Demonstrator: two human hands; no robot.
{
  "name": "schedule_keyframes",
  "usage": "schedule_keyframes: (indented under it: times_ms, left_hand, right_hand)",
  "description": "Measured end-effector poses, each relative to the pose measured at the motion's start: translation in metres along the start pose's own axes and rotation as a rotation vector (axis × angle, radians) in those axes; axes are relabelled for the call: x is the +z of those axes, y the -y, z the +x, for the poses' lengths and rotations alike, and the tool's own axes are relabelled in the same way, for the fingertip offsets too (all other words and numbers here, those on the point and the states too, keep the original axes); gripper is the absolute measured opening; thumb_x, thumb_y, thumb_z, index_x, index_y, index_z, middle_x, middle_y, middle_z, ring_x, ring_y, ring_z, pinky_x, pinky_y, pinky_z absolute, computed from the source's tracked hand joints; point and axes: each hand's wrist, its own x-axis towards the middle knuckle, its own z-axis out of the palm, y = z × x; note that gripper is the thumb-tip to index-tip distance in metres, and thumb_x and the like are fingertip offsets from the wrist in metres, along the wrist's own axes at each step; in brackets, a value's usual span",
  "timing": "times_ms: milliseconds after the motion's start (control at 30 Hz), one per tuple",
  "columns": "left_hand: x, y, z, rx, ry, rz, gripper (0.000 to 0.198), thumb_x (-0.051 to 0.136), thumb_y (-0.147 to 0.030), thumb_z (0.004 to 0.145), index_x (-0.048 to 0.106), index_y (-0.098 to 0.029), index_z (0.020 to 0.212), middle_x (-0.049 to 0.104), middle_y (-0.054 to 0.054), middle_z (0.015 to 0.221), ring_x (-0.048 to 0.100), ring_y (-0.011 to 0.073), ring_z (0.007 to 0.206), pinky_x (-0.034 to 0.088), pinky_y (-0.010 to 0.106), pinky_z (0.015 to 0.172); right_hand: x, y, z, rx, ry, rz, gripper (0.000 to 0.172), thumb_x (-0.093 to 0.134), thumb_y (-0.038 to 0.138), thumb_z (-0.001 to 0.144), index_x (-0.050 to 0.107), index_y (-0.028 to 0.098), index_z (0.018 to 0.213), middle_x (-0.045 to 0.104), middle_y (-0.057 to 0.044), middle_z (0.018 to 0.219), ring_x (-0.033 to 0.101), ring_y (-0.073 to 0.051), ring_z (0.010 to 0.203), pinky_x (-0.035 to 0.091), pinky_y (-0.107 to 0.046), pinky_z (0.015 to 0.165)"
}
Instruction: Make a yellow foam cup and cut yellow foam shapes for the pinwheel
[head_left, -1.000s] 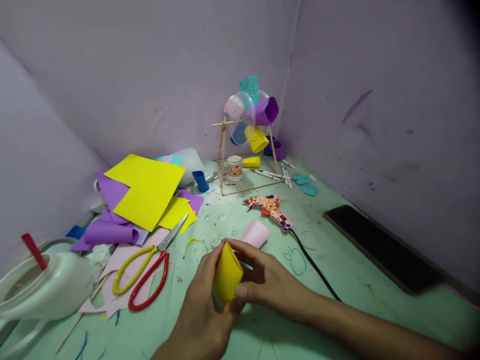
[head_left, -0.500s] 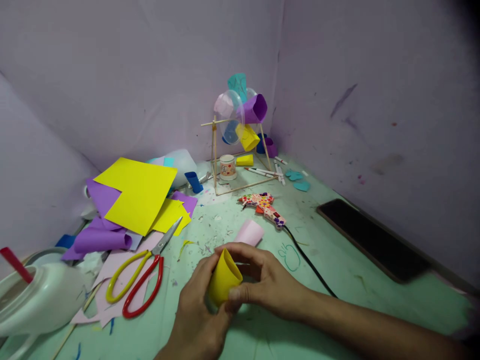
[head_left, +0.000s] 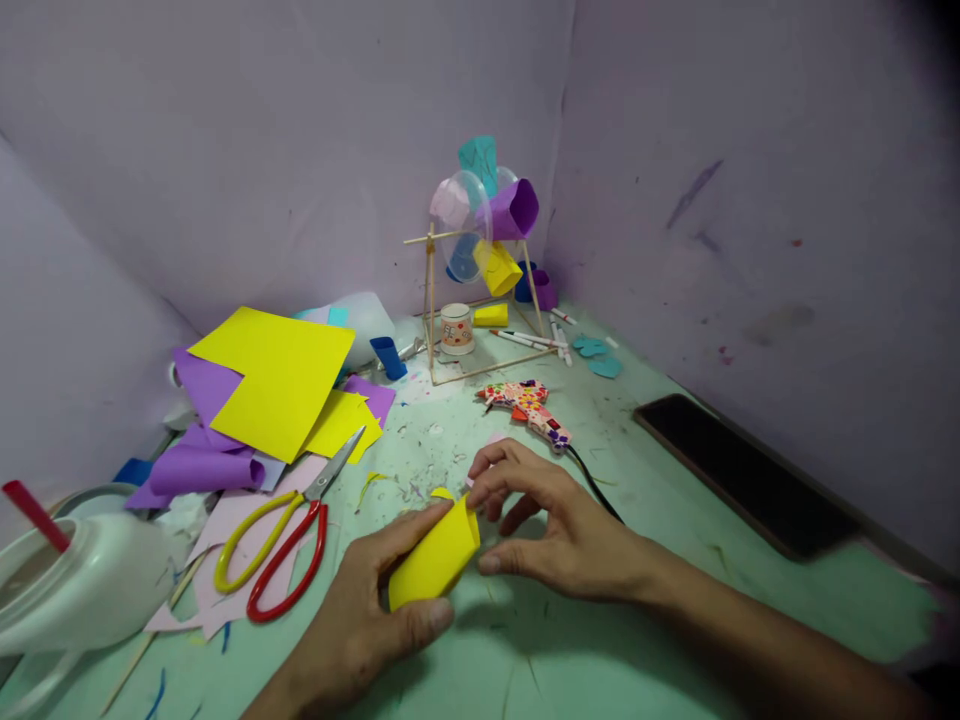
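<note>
A rolled yellow paper cup (head_left: 433,560) lies on its side in my left hand (head_left: 360,620), pinched between thumb and fingers just above the green table (head_left: 675,560). My right hand (head_left: 555,530) hovers at the cup's open end with its fingers curled and partly apart, index tip touching the rim, holding nothing. A pink paper roll is mostly hidden behind my right fingers. Beyond them lies a patterned glue gun (head_left: 529,405) with a black cord.
Red and yellow scissors (head_left: 281,540) lie left of my hands, beside yellow sheets (head_left: 274,375) and purple paper (head_left: 199,465). A stick-framed wheel with paper cups (head_left: 484,235) stands in the far corner. A black phone (head_left: 742,475) lies right. A white jug (head_left: 82,580) sits bottom left.
The yellow cup has tipped from upright onto its side and now rests in my left hand alone. My right hand let go of it and moved up, covering the pink roll.
</note>
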Motion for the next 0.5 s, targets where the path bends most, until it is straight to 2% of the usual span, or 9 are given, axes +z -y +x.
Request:
schedule_keyframes:
  times_ms: [133, 233, 300, 400, 500]
  left_hand:
    - [0.0, -0.001, 0.001, -0.032, 0.029, -0.175, 0.056, 0.07, -0.047, 0.063, 0.064, -0.026, 0.115, 0.065, 0.006, 0.119, 0.053, 0.0328, 0.114, 0.041, 0.043, 0.096]
    - [0.001, -0.002, 0.003, -0.074, 0.069, -0.287, 0.052, 0.068, -0.044, 0.065, 0.066, -0.022, 0.113, 0.067, 0.007, 0.112, 0.054, 0.0315, 0.111, 0.041, 0.04, 0.093]
    - [0.002, -0.004, 0.004, -0.117, 0.089, -0.356, 0.049, 0.066, -0.043, 0.066, 0.067, -0.019, 0.11, 0.068, 0.007, 0.098, 0.059, 0.0265, 0.093, 0.046, 0.035, 0.079]
    - [0.004, -0.005, 0.006, -0.199, 0.125, -0.502, 0.05, 0.067, -0.045, 0.065, 0.068, -0.015, 0.105, 0.064, 0.005, 0.071, 0.053, 0.0148, 0.06, 0.042, 0.025, 0.053]
    - [0.005, -0.004, 0.008, -0.251, 0.147, -0.564, 0.047, 0.068, -0.048, 0.065, 0.069, -0.015, 0.099, 0.06, 0.003, 0.064, 0.049, 0.0111, 0.052, 0.037, 0.021, 0.046]
  right_hand:
    - [0.002, -0.001, 0.0, -0.016, 0.009, -0.016, 0.017, 0.074, 0.025, 0.071, 0.068, 0.022, 0.087, 0.052, -0.003, 0.104, 0.055, -0.01, 0.07, 0.05, -0.023, 0.057]
    - [0.004, -0.002, 0.001, -0.038, 0.016, -0.031, 0.017, 0.072, 0.024, 0.073, 0.071, 0.022, 0.09, 0.057, -0.005, 0.108, 0.059, -0.012, 0.076, 0.049, -0.022, 0.057]
    - [0.006, -0.004, 0.001, -0.033, 0.014, -0.008, 0.014, 0.072, 0.022, 0.073, 0.072, 0.021, 0.087, 0.06, -0.006, 0.109, 0.06, -0.015, 0.084, 0.049, -0.022, 0.06]
    - [0.01, -0.006, 0.0, 0.065, 0.057, 0.122, 0.014, 0.07, 0.022, 0.075, 0.073, 0.022, 0.088, 0.062, -0.006, 0.114, 0.061, -0.011, 0.071, 0.05, -0.022, 0.058]
    - [0.012, -0.008, -0.001, 0.16, 0.138, 0.256, 0.016, 0.066, 0.023, 0.078, 0.073, 0.021, 0.092, 0.063, -0.005, 0.113, 0.059, -0.007, 0.057, 0.05, -0.022, 0.055]
